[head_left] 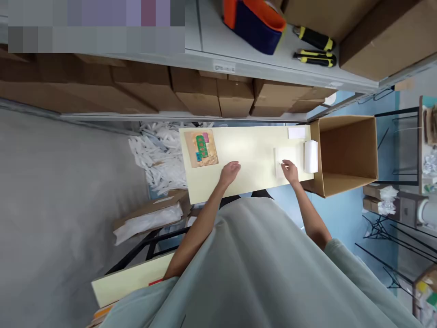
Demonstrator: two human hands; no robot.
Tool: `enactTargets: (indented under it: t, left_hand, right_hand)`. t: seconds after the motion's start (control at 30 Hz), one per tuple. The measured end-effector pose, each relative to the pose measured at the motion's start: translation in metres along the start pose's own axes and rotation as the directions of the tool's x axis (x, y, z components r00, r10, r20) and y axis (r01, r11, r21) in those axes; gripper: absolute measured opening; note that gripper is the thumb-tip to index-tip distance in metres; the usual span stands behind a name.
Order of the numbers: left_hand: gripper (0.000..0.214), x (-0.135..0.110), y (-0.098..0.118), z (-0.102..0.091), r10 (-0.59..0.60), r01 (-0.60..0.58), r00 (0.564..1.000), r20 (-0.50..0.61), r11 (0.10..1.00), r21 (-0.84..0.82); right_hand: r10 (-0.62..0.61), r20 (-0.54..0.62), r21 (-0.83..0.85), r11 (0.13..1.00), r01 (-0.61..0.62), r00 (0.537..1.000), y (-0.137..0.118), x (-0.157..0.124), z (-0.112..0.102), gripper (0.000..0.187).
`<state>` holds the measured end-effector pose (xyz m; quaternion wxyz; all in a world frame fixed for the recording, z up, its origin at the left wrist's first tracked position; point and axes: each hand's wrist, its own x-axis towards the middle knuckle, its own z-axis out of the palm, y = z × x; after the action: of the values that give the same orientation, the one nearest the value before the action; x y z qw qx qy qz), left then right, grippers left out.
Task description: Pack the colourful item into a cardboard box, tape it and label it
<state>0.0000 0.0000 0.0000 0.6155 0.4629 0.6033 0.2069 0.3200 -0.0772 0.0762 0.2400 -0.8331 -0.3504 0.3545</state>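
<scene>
My left hand [230, 172] hovers over the middle of the pale narrow table [252, 141], its fingers curled together and nothing visible in them. To its left lies a flat brown square board [211, 155] with green, pink and blue patches. My right hand [290, 172] is at the right part of the table, thumb and fingertips pinched at a thin white sheet [278, 172]; the exact spot of contact is too small to make out. Beside that hand stands a white stack or roll [311, 156]. A small white card [296, 132] lies behind it.
An open cardboard box [348, 150] adjoins the table's right end. White scraps [157, 155] are heaped at the left. A shelf [205, 54] runs above with brown boxes [235, 98], utility knives [316, 58] and a blue-orange tape roll [261, 27]. A box with white wrapping [150, 223] stands lower left.
</scene>
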Motion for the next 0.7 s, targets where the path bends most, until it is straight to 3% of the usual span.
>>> enactTargets:
  t: [0.13,0.23,0.37,0.5,0.6,0.7]
  left_hand:
    - [0.032,0.003,0.019,0.080,-0.076,0.049,0.987,0.145,0.983,0.177]
    - [0.037,0.017,0.030,0.130,-0.132,0.085,0.981,0.143,0.950,0.299]
    - [0.040,0.046,0.039,0.182,-0.192,0.142,0.978,0.081,0.898,0.417]
    - [0.027,0.066,0.043,0.221,-0.226,0.187,0.974,0.019,0.849,0.495]
    - [0.016,0.070,0.040,0.234,-0.238,0.206,0.971,-0.007,0.823,0.530]
    - [0.019,0.068,0.034,0.231,-0.234,0.207,0.972,-0.019,0.815,0.542]
  right_hand:
    - [-0.200,-0.261,-0.356,0.929,0.099,0.945,0.057,0.032,-0.077,0.045]
    - [-0.234,-0.322,-0.511,0.859,0.040,0.917,0.095,0.068,-0.108,0.061]
    - [-0.134,-0.294,-0.514,0.857,-0.038,0.946,0.129,0.112,-0.113,0.082]
    - [-0.089,-0.250,-0.481,0.876,-0.043,0.964,0.145,0.129,-0.104,0.087]
    - [-0.087,-0.245,-0.487,0.872,-0.045,0.966,0.149,0.131,-0.101,0.086]
    - [-0.077,-0.229,-0.510,0.859,-0.052,0.970,0.149,0.131,-0.102,0.089]
